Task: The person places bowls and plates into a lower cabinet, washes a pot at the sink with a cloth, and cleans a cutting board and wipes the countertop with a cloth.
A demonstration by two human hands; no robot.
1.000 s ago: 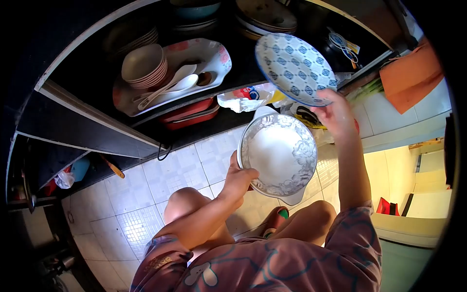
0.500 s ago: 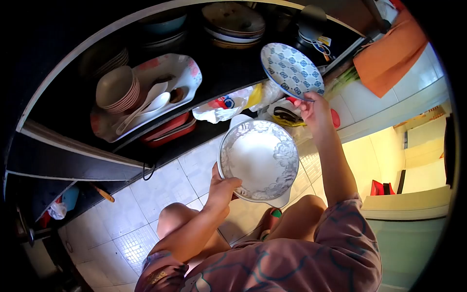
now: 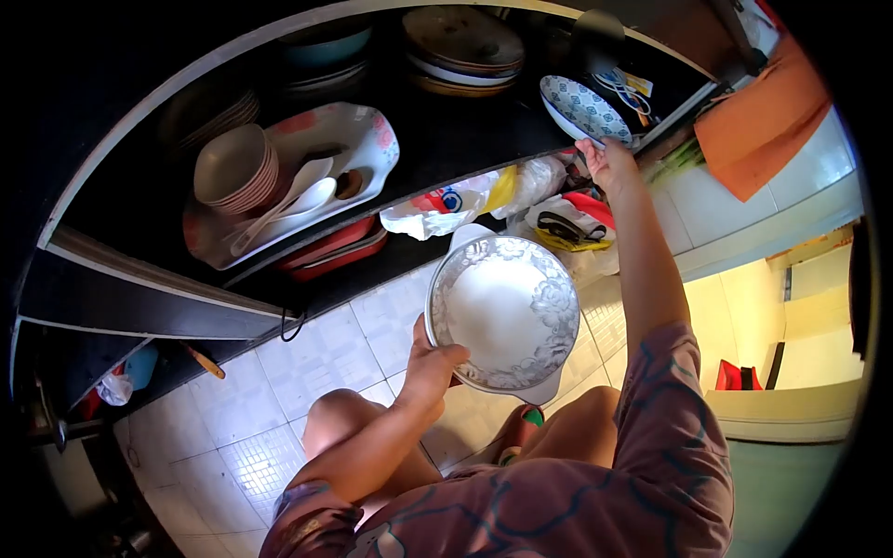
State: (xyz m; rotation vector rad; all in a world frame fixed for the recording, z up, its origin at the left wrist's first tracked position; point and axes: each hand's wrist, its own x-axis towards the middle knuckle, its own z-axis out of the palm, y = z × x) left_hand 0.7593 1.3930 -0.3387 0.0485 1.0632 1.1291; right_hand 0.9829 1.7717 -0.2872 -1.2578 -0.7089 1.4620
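A white two-handled serving dish [image 3: 502,312] with a grey floral rim is in my left hand [image 3: 433,365]. My thumb lies over its near left rim while the fingers are hidden beneath it. It is held over the tiled floor, in front of my knees. My right arm reaches forward to the right part of the cabinet shelf. There my right hand [image 3: 609,166] grips the near edge of a blue-and-white patterned plate [image 3: 586,110]. The plate is tilted over the shelf; whether its underside touches the shelf I cannot tell.
On the shelf, a floral tray [image 3: 379,149] holds stacked bowls [image 3: 228,167] and white spoons [image 3: 312,195]. Stacked plates [image 3: 465,46] stand behind. Plastic bags [image 3: 437,212] fill the lower level. An orange cloth [image 3: 758,126] hangs at right, and a cable [image 3: 619,88] lies near the plate.
My right hand has moved the patterned plate farther into the cabinet and lowered its angle, so it looks narrower. The serving dish stays in my left hand; the view has shifted slightly.
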